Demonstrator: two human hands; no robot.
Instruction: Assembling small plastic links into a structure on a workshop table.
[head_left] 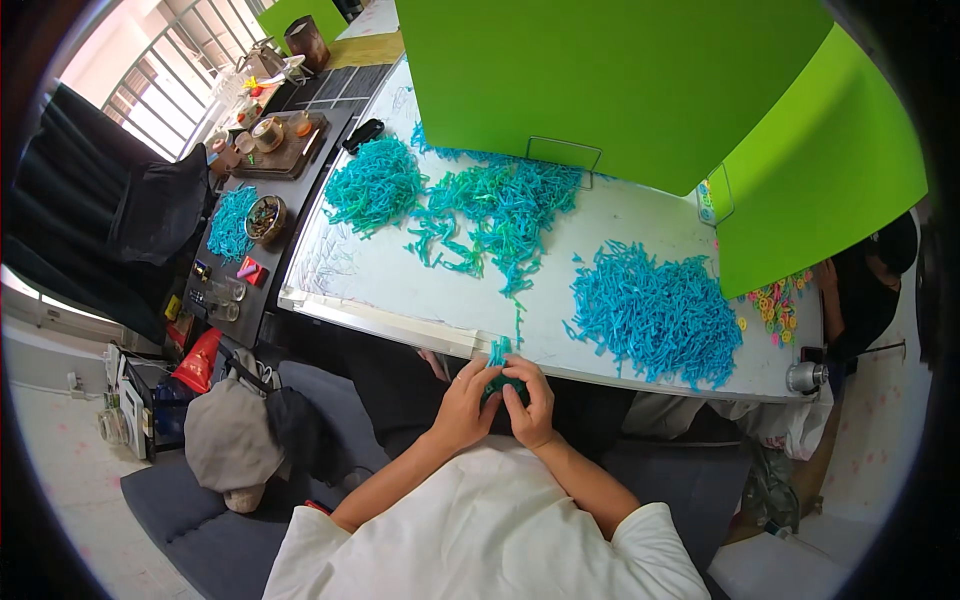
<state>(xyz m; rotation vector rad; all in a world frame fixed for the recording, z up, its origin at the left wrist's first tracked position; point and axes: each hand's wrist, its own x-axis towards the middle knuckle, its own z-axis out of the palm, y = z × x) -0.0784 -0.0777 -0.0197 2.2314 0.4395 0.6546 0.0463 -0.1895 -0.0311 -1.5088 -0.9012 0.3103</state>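
Note:
My left hand [464,406] and my right hand [534,402] meet just off the near edge of the white table [400,290]. Both are closed, fingertips pinched together around a small clump of teal plastic pieces [500,350]. How the pieces fit together is too small to make out. From the table edge, a thin string of green-blue pieces [518,318] runs up to a loose, mixed pile of blue and green pieces [500,205]. Right of that lies a large pile of blue pieces [655,315]; a rounder blue-green pile [375,185] is at the left.
Tall green panels [610,80] stand along the table's far side. Colourful little rings [778,308] lie at the right, near another person's arm [832,305]. A dark side table [320,150] at the left carries a tea tray [285,150], glasses and more blue pieces [233,222].

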